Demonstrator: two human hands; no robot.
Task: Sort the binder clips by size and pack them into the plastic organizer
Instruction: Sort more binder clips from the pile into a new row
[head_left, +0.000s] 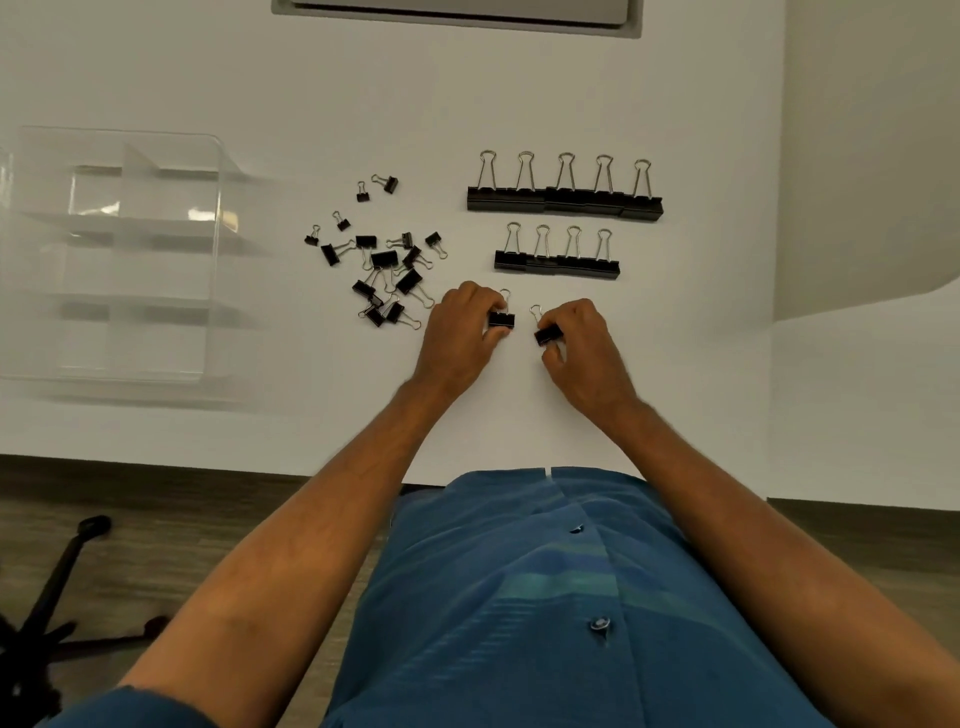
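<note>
Pinching one medium binder clip apiece, both hands sit low on the white bench (156, 78), just beyond the person's blue shirt (545, 597). The left hand (460, 338) has thumb and fingers curled round the black body of the left clip (502, 319), its wire handle pointing away from the person. The right hand (584, 340) grips the right clip (547, 334) the same way, though that clip lies slightly skewed, handle tipped toward the left. The two clips lie side by side with a small gap, their long axes running left to right, so closing them into a third row seems to call for squaring up the right one.

Directly beyond the hands stands the row of four larger clips (557, 262), bodies touching, handles away; farther still, the row of five largest clips (564, 200). Bare bench lies right of the hands for extending the new row. To the left, near the left hand, the unsorted pile (387, 275) of small and medium clips awaits. The clear plastic organizer (119, 254) stands well apart at the far left, its compartments holding nothing visible.
</note>
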